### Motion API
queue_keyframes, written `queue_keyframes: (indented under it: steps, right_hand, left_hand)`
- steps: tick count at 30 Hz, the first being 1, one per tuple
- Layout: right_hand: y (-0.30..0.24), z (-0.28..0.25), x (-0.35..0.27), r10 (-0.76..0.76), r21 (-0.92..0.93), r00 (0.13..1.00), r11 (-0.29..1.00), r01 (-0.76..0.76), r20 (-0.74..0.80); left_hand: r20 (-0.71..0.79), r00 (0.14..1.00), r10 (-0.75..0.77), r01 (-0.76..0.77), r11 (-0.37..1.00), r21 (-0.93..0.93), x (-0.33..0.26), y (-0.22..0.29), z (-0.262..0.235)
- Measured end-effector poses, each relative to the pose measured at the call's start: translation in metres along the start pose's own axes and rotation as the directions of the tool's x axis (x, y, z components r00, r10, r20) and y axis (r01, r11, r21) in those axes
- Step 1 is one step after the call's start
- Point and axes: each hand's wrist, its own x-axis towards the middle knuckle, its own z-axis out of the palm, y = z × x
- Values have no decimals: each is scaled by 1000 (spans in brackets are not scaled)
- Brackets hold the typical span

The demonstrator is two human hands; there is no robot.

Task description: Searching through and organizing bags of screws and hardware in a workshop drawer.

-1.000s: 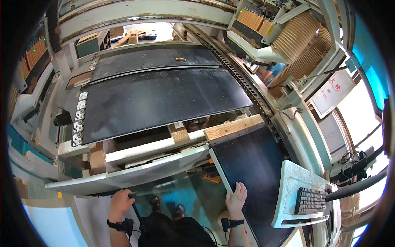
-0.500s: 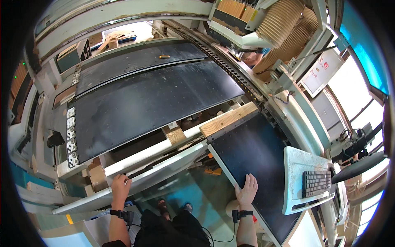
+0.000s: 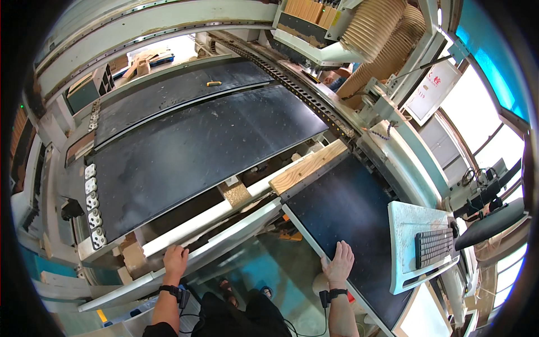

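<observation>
Left hand [image 3: 176,261] now reaching over rail [image 3: 236,229], curling, can't tell its grip, right hand [image 3: 339,264] still lying open on panel [image 3: 348,208], keyboard [image 3: 433,247] sitting rightward, 2 boards [image 3: 219,151] stretching ahead

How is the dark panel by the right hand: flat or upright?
Flat: the dark panel shows its broad face upward, with the right hand over its pale edge.

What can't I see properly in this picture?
In the head view:
Left hand: whether it touches the white panel, hidden by the hand itself.
Right hand: its palm, hidden by its back.
Keyboard letters: too small.
Co-worker: mostly hidden by the machine head.
</observation>
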Motion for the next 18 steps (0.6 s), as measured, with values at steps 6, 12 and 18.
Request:
queue_keyframes:
  steps: [6, 12, 18]
  right_hand:
    - [-1, -3, 1, 8, -6, 1000, 1000, -8, 26]
    - [-5, -1, 3, -4, -45, 999, 999, 6, 44]
    - [-4, 1, 2, -14, -65, 999, 998, 17, 48]
  left_hand:
    - [-14, 999, -35, 36, 991, 126, -4, 4, 17]
    - [-114, 990, -81, 105, 969, 223, -2, 15, 22]
    - [-229, 973, -20, 78, 965, 249, -5, 14, 29]
